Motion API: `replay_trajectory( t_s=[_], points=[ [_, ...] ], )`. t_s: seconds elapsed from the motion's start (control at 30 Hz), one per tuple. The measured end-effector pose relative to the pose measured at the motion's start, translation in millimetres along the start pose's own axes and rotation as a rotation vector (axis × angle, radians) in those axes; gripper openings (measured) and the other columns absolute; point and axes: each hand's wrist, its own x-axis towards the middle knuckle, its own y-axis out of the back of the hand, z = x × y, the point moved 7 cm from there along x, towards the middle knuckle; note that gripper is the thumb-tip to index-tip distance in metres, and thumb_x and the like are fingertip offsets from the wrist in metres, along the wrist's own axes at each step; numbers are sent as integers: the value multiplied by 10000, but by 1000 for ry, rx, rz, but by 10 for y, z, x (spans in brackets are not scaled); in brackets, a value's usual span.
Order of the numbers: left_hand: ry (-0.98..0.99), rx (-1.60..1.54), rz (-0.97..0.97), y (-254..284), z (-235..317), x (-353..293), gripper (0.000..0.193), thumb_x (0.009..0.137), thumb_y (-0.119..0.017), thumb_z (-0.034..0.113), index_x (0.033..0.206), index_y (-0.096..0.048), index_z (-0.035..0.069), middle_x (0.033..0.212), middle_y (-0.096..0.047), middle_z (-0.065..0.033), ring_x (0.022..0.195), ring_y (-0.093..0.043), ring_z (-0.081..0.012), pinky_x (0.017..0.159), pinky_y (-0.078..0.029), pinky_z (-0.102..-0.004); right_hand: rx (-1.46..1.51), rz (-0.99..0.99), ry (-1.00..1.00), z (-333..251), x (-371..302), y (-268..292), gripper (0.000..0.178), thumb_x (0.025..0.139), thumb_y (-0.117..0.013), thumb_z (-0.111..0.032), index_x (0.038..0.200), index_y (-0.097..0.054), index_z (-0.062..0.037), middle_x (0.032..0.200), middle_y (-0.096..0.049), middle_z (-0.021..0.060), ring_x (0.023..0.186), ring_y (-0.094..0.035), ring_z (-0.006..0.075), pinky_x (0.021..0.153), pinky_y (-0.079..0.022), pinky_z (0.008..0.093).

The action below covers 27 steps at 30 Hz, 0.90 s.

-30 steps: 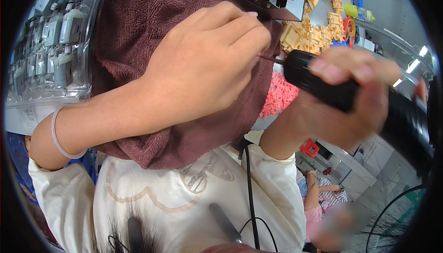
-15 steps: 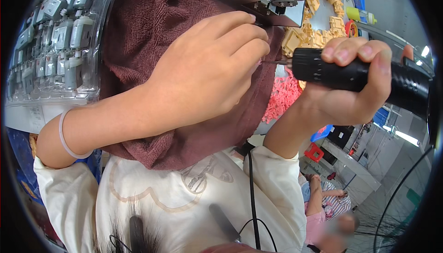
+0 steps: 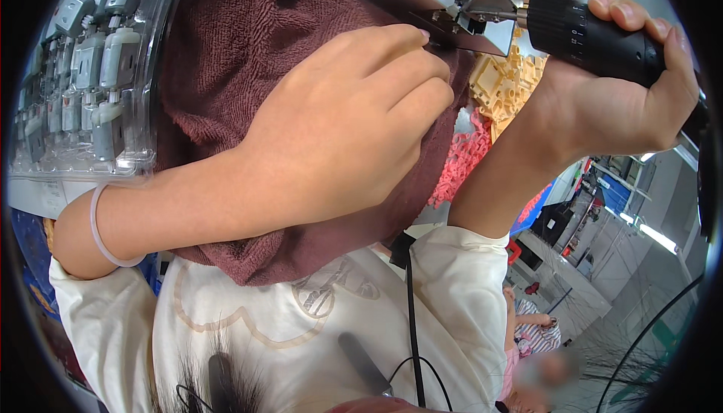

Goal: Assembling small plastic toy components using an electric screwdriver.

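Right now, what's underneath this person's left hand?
A reddish-brown towel extends beneath the left hand and shows around it. Anything inside the curled grasp is covered by the back of the hand.

Head-worn left fisheye; looks down, close above left hand [image 3: 361,115] and right hand [image 3: 614,108]; rim dark, edges bent.

I am wearing an off-white shirt [image 3: 301,371] whose loose sleeves [image 3: 105,330] are ending near my elbows. A beige, wavy outline [image 3: 279,344] is curving across its front, reaching a greyish patterned print [image 3: 316,298]. Up from my left hand [image 3: 361,115], a thin, milky band [image 3: 95,226] is circling my forearm [image 3: 196,202]. A black cable [image 3: 413,323] is running down my shirt.
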Motion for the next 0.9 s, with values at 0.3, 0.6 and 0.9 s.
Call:
replay_trajectory(
  t_s=[0.3, 0.6, 0.9],
  points=[
    [21, -20, 3, 40, -26, 14, 249, 757, -689, 38, 997, -631, 72, 1080, -639, -54, 1139, -584, -313, 901, -502, -407, -142, -79, 87, -170, -22, -160, 220, 772, -574, -234, 790, -534, -18, 667, -546, 154, 639, -560, 261, 674, -492, 376],
    [25, -23, 3, 47, 9, -10, 250, 752, -693, 42, 990, -628, 80, 1079, -639, -44, 1140, -584, -309, 905, -498, -399, -116, -51, 66, -178, -6, -130, 223, 764, -584, -236, 786, -526, -22, 678, -540, 143, 646, -559, 248, 676, -488, 364],
    [118, -139, -9, 142, -25, 31, 270, 785, -700, 68, 1041, -618, 50, 1099, -635, -80, 1129, -586, -312, 913, -483, -400, 23, -94, 38, -446, -35, -101, 209, 783, -588, -215, 826, -494, -34, 770, -502, 92, 674, -520, 180, 638, -448, 331]
  ],
)
